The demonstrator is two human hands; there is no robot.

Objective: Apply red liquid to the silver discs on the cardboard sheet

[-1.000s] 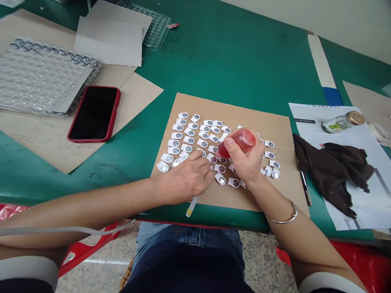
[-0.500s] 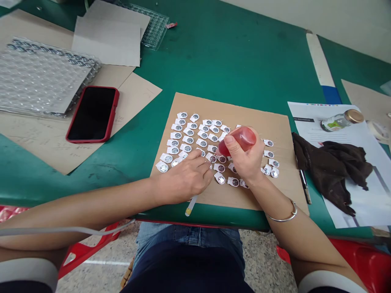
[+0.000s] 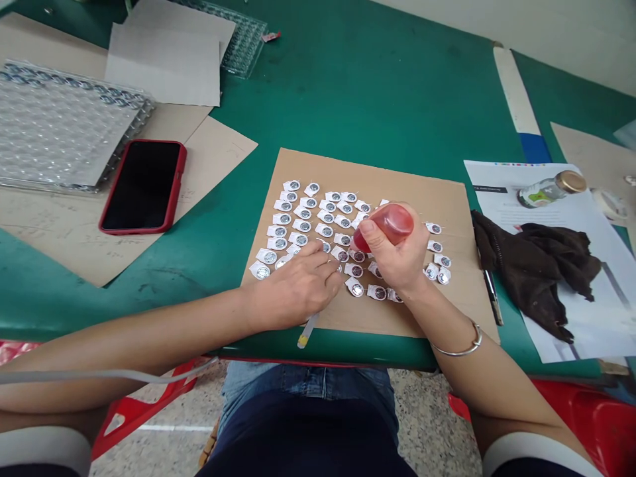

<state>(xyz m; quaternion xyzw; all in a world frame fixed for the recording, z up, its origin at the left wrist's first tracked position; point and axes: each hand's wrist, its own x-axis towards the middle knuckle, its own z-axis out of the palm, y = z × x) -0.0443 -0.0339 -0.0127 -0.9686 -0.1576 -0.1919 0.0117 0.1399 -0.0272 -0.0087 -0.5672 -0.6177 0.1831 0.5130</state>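
Note:
Palm down over a brown cardboard sheet (image 3: 447, 311), my left hand (image 3: 305, 285) has its fingers curled and pinched low among small round metallic pieces with white paper tabs (image 3: 281, 244). What the fingertips grip is hidden. A slim whitish tube with a yellow end (image 3: 307, 331) pokes out beneath this hand toward me; whether it is held, I cannot tell. My right hand (image 3: 400, 258) is wrapped round a soft red squeeze bottle (image 3: 390, 224), tilted with its narrow end down to the left, close to the left fingertips. Rows of the tabbed pieces cover the cardboard, some hidden behind my hands.
Left lie a red-cased phone (image 3: 144, 185), a clear bubbled plastic tray (image 3: 59, 132) and paper sheets (image 3: 163, 66). To the right are a dark brown cloth (image 3: 541, 271), a pen (image 3: 491, 298), a small glass jar (image 3: 546, 190) and white printed paper (image 3: 546, 344).
The whole view has shifted slightly, so the table things appear a little further left and up. Both hands keep nearly the same pose and place over the cardboard.

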